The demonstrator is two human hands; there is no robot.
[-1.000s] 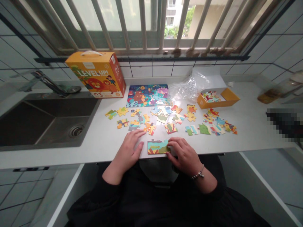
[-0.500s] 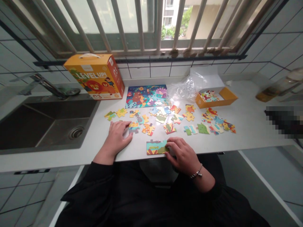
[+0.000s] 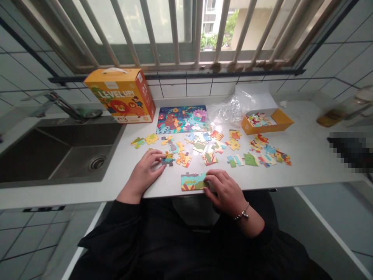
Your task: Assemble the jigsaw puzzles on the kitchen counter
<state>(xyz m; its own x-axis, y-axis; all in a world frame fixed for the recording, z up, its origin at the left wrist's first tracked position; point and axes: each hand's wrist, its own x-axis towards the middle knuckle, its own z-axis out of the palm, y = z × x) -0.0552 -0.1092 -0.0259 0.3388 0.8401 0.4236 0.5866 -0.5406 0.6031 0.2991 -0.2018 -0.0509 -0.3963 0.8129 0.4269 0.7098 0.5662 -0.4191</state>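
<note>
Near the counter's front edge lies a joined strip of puzzle pieces [image 3: 190, 182], teal with yellow and green. My right hand [image 3: 223, 188] grips its right end, fingers on top and thumb at the near edge; that end is partly covered. To the left, my left hand [image 3: 148, 169] has a puzzle piece [image 3: 168, 159] between forefinger and thumb, teal and yellow with a dark lower edge. Beside that piece lies an orange puzzle piece [image 3: 183, 159]. A green and red puzzle piece [image 3: 210, 158] lies beyond the strip. Several more loose pieces spread across the white counter.
A dark picture board [image 3: 182, 119] lies at the back, with crumpled clear plastic [image 3: 229, 111] beside it. An orange tray box [image 3: 264, 127] holds more pieces. An orange carton [image 3: 121, 97] stands by the sink [image 3: 109, 151]. A bottle [image 3: 340, 111] is far right.
The piece at my left hand has turned slightly and shows a darker lower edge, with my fingers now closed around its side. My right hand stays on the strip. The view has shifted slightly.
</note>
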